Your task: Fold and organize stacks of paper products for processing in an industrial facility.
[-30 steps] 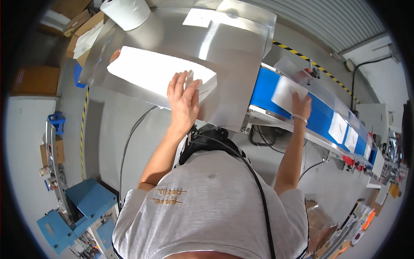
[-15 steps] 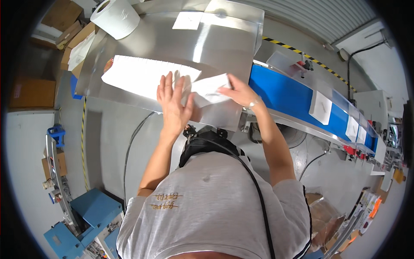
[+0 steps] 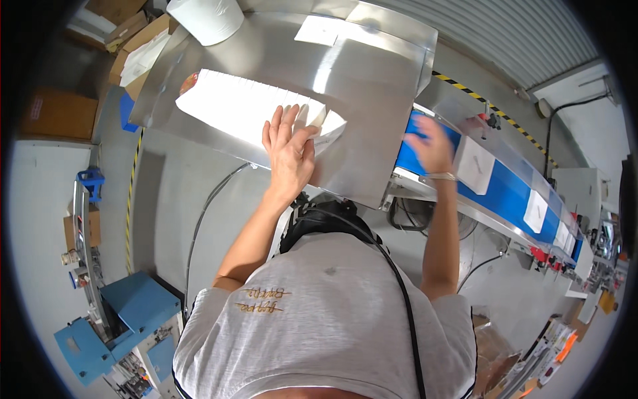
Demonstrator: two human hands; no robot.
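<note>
On the steel table [image 3: 372, 86] lies a long, overlapping row of flat white packets [image 3: 232, 106]. My left hand [image 3: 290, 149] rests on the right end of that row, fingers stretched out and spread across the packets. Beside its thumb, the end packet [image 3: 332, 130] leans away from the others. Over the near end of the blue conveyor belt [image 3: 508, 198] is my right hand [image 3: 432, 146], smeared by motion, its fingers apart and nothing seen in them. Just right of it, a white packet [image 3: 474, 165] lies on the belt.
Farther along the belt lie more white packets [image 3: 535, 211]. A large white roll [image 3: 207, 18] stands at the table's back left, near an open cardboard box [image 3: 143, 56]. One white sheet [image 3: 316, 30] lies at the table's back. A clear guard [image 3: 525, 163] runs along the belt.
My right hand has let go of a white packet above the table and moved right over the belt. The packets on the belt have shifted. The whole view has turned slightly.
</note>
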